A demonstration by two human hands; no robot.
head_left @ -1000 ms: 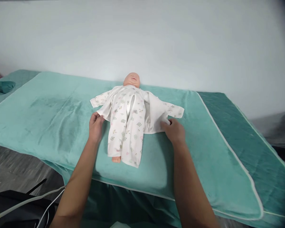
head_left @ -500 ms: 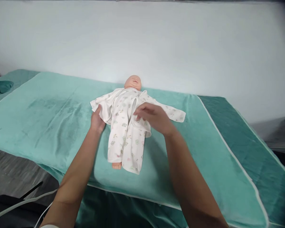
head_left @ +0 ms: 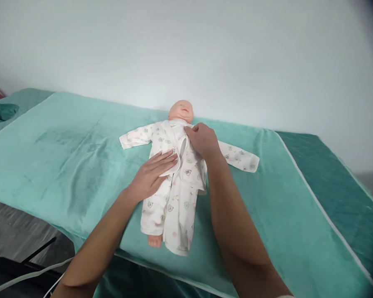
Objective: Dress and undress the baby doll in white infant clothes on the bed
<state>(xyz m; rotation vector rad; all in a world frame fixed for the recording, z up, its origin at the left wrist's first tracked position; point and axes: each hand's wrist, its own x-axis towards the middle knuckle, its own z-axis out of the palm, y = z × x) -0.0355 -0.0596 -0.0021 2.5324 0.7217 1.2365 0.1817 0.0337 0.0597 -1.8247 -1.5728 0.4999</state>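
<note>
A baby doll [head_left: 180, 111] lies on its back, head toward the wall. It wears a white printed jacket [head_left: 162, 137] and matching trousers [head_left: 180, 219], with one bare foot showing below a trouser leg. My left hand [head_left: 149, 174] rests flat, fingers stretched out, over the jacket's lower front flap on the doll's left-hand side in view. Near the collar, my right hand [head_left: 202, 140] is closed at the jacket's other front edge, thumb and fingers pinched together. A narrow gap runs between the two front flaps. Both sleeves spread out sideways.
Beneath the doll is a bed with a green cover [head_left: 74, 165], its long side against a pale wall [head_left: 186, 49]. A darker green strip [head_left: 323, 165] lies at the right. White cables [head_left: 34, 273] run by the near left corner, above a grey floor [head_left: 15, 223].
My left hand has moved from beneath the jacket's side onto its front, laying that flap over the belly. My right hand has gone up toward the collar and closed on the edge.
</note>
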